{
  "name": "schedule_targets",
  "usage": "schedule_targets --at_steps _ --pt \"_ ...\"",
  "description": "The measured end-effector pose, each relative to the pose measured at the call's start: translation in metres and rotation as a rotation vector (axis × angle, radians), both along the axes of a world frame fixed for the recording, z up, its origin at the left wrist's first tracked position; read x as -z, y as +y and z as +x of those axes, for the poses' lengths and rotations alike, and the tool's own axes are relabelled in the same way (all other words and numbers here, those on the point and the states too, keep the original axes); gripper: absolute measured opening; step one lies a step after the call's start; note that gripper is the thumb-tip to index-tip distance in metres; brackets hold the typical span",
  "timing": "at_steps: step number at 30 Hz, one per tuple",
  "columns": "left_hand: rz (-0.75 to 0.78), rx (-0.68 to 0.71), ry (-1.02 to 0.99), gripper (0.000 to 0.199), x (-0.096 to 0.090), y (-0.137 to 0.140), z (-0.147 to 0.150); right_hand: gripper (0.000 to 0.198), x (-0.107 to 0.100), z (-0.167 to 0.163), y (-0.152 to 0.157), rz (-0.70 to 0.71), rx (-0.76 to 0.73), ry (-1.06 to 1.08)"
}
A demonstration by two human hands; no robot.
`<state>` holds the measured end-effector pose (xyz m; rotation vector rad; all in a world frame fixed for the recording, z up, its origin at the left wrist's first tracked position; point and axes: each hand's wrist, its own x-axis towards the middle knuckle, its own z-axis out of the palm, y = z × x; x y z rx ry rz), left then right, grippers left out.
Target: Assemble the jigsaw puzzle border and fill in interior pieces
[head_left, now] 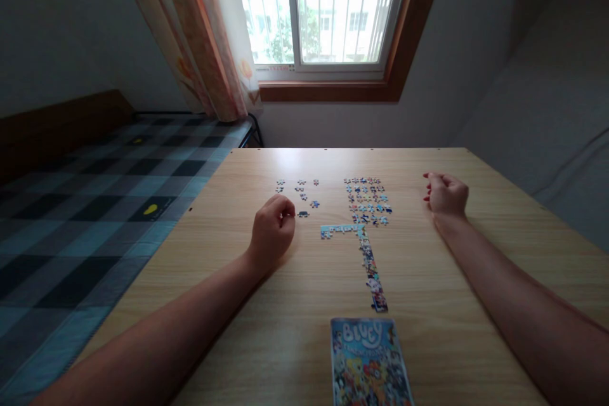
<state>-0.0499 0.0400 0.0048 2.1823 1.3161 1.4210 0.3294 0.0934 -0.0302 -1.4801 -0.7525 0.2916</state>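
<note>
My left hand [273,226] rests on the table with its fingers curled together. Whatever it may hold is hidden. Just right of its fingertips lies a dark puzzle piece [303,214], with several loose puzzle pieces [299,189] beyond it. My right hand [446,195] lies closed on the table at the right, apart from the pieces, and nothing shows in it. Between the hands, rows of loose puzzle pieces [365,199] are laid out in a block. Nearer to me is a joined puzzle edge [370,260], shaped like a corner with a top strip and a long right side.
A puzzle box [371,361] with "BLUEY" on its cover lies at the table's near side. The wooden table [228,330] reaches toward a window [328,13]. On the left are a bed with a checked cover [95,203] and an orange curtain [195,32].
</note>
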Motion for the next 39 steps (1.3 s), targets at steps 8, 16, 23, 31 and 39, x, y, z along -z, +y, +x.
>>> schedule_targets --at_steps 8,16,23,31,39 --pt "-0.061 0.0 -0.169 0.017 -0.003 0.003 -0.006 0.027 0.003 -0.001 -0.001 0.004 -0.028 0.044" --pt "0.026 -0.218 -0.176 0.017 -0.01 0.029 -0.045 0.027 0.002 -0.007 -0.001 -0.029 -0.056 0.043" --pt "-0.219 -0.37 -0.446 0.011 0.005 0.046 -0.06 0.033 0.004 -0.01 -0.002 -0.086 -0.071 0.112" --pt "-0.223 -0.409 -0.443 0.02 0.009 0.049 -0.06 0.037 0.004 -0.011 -0.003 -0.139 -0.086 0.137" --pt "-0.191 -0.397 -0.359 0.018 0.009 0.048 -0.06 0.04 0.006 -0.01 -0.003 -0.149 -0.094 0.125"
